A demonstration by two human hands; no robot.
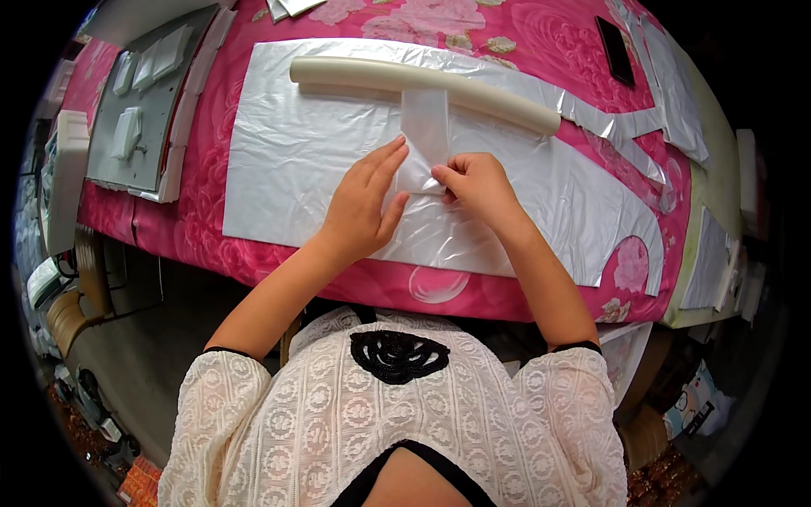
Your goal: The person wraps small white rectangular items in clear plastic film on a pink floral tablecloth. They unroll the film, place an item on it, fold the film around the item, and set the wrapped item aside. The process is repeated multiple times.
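Note:
A narrow, translucent plastic bag or strip [425, 118] lies partly folded between my hands, its far end reaching up to a pale tube. My right hand [480, 188] pinches the near right corner of this plastic between thumb and forefinger. At its left edge, my left hand [361, 203] rests with fingers stretched out and the thumb apart, the fingertips touching or just beside the fold. Beneath both hands spreads a large, shiny white plastic bag [287, 160] with a rounded cut-out at its right end. Across its far part lies the cream-coloured tube [363, 74], slightly bowed in this view.
A pink floral cloth [203, 228] covers the table. At the left stands a grey metal board [160, 93] bearing folded white packets [127, 133]. A black phone [614, 51] lies at the far right, near more plastic sheeting [673, 101]. A wooden chair [76, 317] is below left.

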